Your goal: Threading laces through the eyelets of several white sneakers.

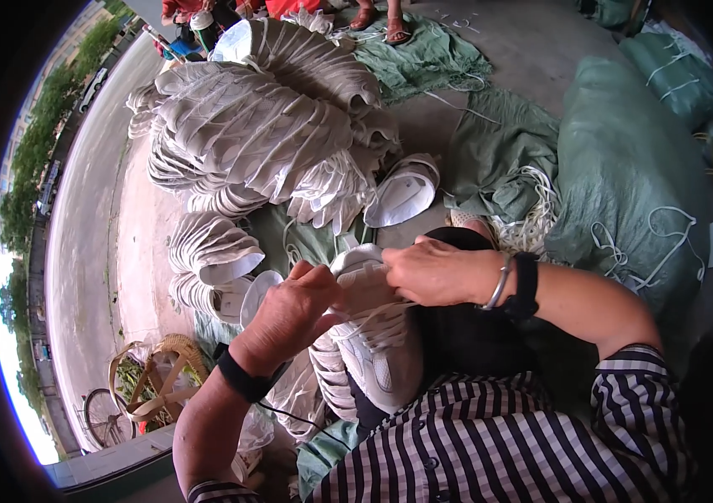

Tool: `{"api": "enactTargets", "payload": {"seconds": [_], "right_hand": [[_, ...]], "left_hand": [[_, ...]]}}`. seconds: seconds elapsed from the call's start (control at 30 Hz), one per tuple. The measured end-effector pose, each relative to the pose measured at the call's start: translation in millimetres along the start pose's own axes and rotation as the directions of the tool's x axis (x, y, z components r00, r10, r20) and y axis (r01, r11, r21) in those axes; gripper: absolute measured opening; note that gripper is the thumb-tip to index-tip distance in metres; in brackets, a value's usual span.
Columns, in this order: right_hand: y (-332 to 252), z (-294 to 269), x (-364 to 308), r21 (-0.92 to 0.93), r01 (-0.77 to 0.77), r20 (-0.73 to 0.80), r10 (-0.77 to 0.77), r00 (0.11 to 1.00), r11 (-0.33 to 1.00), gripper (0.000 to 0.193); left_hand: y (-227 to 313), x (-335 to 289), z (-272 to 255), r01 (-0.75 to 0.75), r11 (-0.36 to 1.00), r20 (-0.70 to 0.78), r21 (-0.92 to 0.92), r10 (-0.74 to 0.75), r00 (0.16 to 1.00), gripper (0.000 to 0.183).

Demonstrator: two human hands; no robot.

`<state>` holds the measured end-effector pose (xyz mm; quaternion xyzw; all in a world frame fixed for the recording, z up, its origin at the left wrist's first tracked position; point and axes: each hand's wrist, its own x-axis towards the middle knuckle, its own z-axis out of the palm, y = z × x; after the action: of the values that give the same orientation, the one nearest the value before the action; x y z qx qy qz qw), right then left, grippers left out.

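A white shoe upper (384, 364) with pale mesh panels lies over my lap, its toe toward me. White shoelaces (381, 328) cross its front below the tongue (365, 285). My left hand (293, 308) is closed at the upper's left edge; its curled fingers hide what they pinch. On the other side, my right hand (438, 272) grips the upper's edge beside the tongue, thumb and fingertips together. More stacked uppers (333, 377) rest just left of this one, below my left hand.
A large heap of nested white uppers (247, 126) lies ahead, with smaller stacks (214, 247) at its left. Loose white laces (532, 205) spill over green sacking beside a bulging green sack (624, 168). A woven basket (159, 377) stands at lower left. Another person's sandalled feet (396, 29) are at the far edge.
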<state>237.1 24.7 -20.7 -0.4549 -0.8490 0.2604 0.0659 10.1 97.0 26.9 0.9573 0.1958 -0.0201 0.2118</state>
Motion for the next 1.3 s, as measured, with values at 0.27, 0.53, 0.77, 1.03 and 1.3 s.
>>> {"api": "enactTargets", "payload": {"seconds": [0.27,0.53,0.77,1.03,1.3], "right_hand": [[-12,-3,24,0.23,-0.08,-0.186,0.125,0.975,0.97,0.011],[16,-99,28,0.468,0.749,-0.864,0.42,0.277,0.469,0.014],[-30,34,47,-0.038,0.155,-0.352,-0.158,0.922,0.987,0.004],[-18,42,51,-0.112,0.123,-0.46,-0.161,0.873,0.986,0.006],[82,-21,-1,0.877,0.111,-0.481,0.839,0.255,0.468,0.01]], "left_hand": [[-9,-6,10,-0.034,0.998,-0.121,-0.052,0.028,0.992,0.023],[-9,-20,27,-0.039,0.999,-0.218,-0.038,0.03,0.976,0.022],[-15,-39,41,0.016,0.996,-0.329,-0.089,-0.044,0.943,0.022],[-8,-33,38,0.023,0.995,-0.342,-0.096,-0.055,0.938,0.03],[3,-29,37,0.085,0.993,-0.259,-0.088,-0.105,0.96,0.045]]}}
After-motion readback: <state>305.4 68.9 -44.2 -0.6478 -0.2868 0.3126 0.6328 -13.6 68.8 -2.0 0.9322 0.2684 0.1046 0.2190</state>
